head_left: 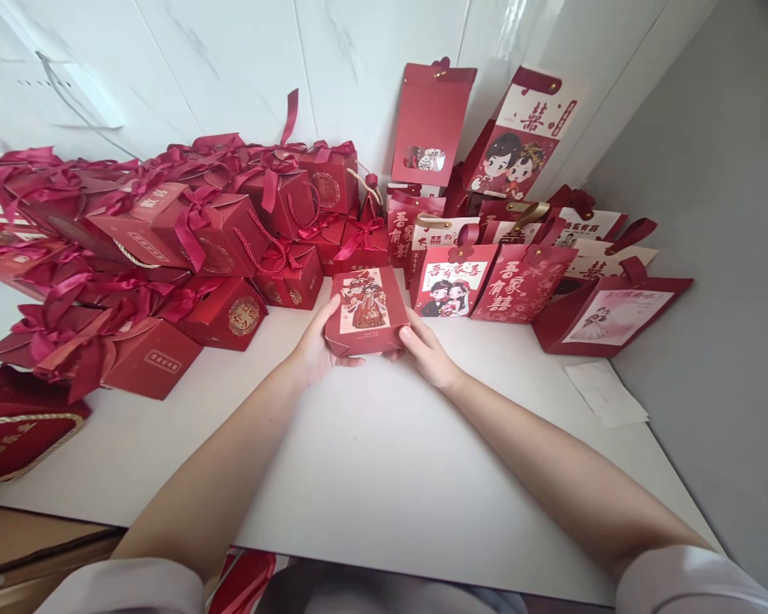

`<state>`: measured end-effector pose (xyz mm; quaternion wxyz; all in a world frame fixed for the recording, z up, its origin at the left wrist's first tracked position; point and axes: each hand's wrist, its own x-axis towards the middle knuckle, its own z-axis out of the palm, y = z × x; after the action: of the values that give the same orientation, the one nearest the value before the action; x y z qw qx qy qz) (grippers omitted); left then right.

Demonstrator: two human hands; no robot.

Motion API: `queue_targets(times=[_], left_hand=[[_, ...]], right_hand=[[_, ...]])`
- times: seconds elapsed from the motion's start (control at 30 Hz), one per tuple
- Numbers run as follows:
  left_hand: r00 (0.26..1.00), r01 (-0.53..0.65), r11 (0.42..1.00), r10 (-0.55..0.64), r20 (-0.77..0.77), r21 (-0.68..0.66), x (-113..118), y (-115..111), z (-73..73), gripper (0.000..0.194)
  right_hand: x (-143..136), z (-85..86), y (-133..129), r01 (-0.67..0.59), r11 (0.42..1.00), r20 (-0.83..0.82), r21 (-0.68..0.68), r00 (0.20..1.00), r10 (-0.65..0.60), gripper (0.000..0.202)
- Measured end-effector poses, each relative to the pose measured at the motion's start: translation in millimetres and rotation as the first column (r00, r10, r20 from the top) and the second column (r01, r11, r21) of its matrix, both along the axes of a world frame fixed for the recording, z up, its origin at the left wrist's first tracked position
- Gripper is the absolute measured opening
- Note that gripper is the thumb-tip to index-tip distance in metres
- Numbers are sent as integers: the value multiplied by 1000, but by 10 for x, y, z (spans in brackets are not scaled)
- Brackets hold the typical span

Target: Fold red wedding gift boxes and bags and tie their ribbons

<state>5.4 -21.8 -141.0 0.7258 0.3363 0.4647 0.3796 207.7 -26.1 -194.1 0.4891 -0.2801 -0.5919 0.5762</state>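
Between my two hands is a red gift box (pixel 393 303) with a printed picture of figures in traditional dress on its upper face. My left hand (pixel 317 345) grips its left side, thumb along the edge and fingers underneath. On the right, my right hand (pixel 427 348) holds the near corner, thumb on the front edge and fingertips below. The box is held over the white table (pixel 358 460), near the front of the standing gift boxes; whether it touches the tabletop I cannot tell.
Red ribbon-tied boxes (pixel 214 230) are piled along the left and back. Upright red and white gift boxes (pixel 454 281) stand at the back right, some stacked. A white paper (pixel 605 392) lies by the grey wall (pixel 717 256). A cardboard box (pixel 32 537) sits below the table's left front.
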Motion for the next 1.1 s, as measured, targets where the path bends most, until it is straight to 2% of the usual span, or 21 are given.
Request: queue_targets(times=[0.17,0.43,0.63,0.9,1.0,1.1], left_hand=[[996,19,981,-1,93,-194,46,-3,28,71],[996,-5,972,26,88,-234,92,-17,69,73],[998,31,966,-16,60,-255,77,-20,114,74],[997,66,979,-56,53,-195,40,-18,79,81],[998,64,992,-63,18,-109,35,-33,120,83],[999,49,999,-49,-3,-21,32,-46,169,74]], right_hand=[[-31,19,-59,11,1000,74,1,997,-11,55],[-45,11,-66,27,999,106,-34,994,-23,51],[-46,12,-64,18,999,104,-51,995,-12,48],[-47,11,-66,23,998,113,-51,993,-17,45],[-49,12,-65,19,997,114,-71,993,-11,45],[-48,7,-58,8,995,129,-103,992,5,45]])
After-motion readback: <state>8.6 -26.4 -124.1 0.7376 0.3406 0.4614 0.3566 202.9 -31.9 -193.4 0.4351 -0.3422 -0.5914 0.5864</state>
